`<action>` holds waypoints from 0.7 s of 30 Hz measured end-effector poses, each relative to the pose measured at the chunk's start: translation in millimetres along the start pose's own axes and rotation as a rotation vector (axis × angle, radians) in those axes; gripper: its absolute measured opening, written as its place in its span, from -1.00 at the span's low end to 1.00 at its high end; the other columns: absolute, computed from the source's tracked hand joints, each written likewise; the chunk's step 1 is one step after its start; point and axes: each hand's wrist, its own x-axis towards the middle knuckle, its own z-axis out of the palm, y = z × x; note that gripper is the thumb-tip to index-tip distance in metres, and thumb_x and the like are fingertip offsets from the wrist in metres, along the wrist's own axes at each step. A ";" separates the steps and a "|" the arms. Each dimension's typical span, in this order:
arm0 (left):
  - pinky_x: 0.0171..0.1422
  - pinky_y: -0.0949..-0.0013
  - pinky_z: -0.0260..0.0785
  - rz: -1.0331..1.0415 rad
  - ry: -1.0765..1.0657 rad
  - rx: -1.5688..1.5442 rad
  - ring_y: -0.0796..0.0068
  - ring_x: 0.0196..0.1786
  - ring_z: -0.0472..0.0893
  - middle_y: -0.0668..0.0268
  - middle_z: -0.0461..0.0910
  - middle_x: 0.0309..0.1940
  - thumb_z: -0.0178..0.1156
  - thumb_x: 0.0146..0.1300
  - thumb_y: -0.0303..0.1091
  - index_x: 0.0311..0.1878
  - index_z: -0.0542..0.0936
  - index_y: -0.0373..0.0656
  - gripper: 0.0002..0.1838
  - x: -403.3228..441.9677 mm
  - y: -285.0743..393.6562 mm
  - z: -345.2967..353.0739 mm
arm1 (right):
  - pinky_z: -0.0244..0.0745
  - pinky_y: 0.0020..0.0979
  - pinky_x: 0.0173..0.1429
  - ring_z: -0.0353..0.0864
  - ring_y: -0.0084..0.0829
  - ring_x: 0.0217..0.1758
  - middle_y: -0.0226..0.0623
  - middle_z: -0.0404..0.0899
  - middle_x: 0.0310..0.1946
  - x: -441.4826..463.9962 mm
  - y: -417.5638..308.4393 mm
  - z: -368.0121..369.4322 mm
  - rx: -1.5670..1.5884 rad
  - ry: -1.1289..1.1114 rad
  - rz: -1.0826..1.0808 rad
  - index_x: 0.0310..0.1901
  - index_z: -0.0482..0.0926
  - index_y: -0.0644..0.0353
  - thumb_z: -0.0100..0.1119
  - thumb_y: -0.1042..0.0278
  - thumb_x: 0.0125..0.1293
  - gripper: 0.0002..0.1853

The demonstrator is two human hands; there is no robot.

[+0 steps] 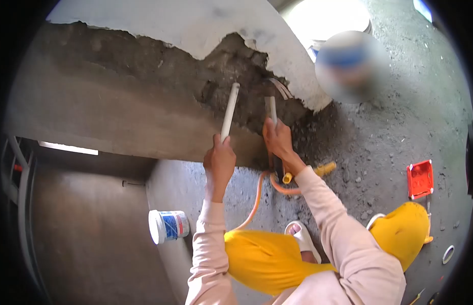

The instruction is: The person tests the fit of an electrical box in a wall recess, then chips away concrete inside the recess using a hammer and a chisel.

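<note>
My left hand (219, 161) is closed around the lower end of a white plastic pipe (229, 112), whose upper end leans toward the broken part of the wall (216, 71). My right hand (279, 138) grips a short, pale grey, pipe-like piece (270, 108) beside the same rough hollow; its lower part is hidden by my fingers. Several thin wires (281, 89) stick out of the wall just above it. Below my right hand, an orange hose (259, 201) loops down, and a yellow corrugated conduit (326, 169) lies close by.
A red electrical box (420, 179) lies on the dusty floor at right, among rubble (356, 168). A white bucket with a blue label (168, 226) stands at left. A large white container (328, 20) is at the top. A white ring (448, 254) lies at lower right.
</note>
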 end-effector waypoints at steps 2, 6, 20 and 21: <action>-0.23 -0.19 0.38 0.012 0.018 0.030 -0.27 -0.27 0.59 -0.06 0.64 -0.38 -0.03 0.46 -0.11 -0.04 0.39 -0.06 -0.76 0.7 -6.4 7.5 | 0.39 -0.16 -0.46 0.58 -0.09 -0.58 -0.03 0.48 -0.66 1.1 -8.0 -20.2 0.097 -0.012 0.094 -0.29 0.47 0.35 -0.02 0.06 0.47 -0.58; -0.28 -0.18 0.39 -0.003 0.012 0.057 -0.23 -0.31 0.62 -0.10 0.61 -0.48 -0.02 0.45 -0.16 -0.06 0.37 -0.11 -0.77 -6.1 -1.3 1.8 | 0.34 -0.35 -0.53 0.50 -0.47 -0.64 -0.25 0.37 -0.73 -9.2 -68.1 -50.2 0.340 -0.119 0.132 -0.32 0.43 0.33 -0.11 -0.01 0.50 -0.53; -0.24 -0.19 0.40 0.000 0.023 0.071 -0.26 -0.29 0.61 -0.06 0.64 -0.41 -0.01 0.44 -0.11 -0.01 0.39 -0.04 -0.76 -3.9 5.2 -2.2 | 0.42 0.02 -0.36 0.60 0.22 -0.40 0.20 0.54 -0.58 13.2 -71.7 -34.2 -0.254 -0.162 -0.043 -0.33 0.48 0.40 0.06 0.14 0.42 -0.61; -0.24 -0.19 0.40 0.010 0.031 0.066 -0.26 -0.29 0.61 -0.06 0.64 -0.41 -0.01 0.44 -0.11 -0.01 0.39 -0.04 -0.76 -4.7 5.5 -1.7 | 0.42 0.02 -0.36 0.60 0.22 -0.40 0.20 0.54 -0.58 16.5 -68.0 -34.2 -0.256 -0.152 -0.051 -0.33 0.48 0.40 0.06 0.14 0.42 -0.61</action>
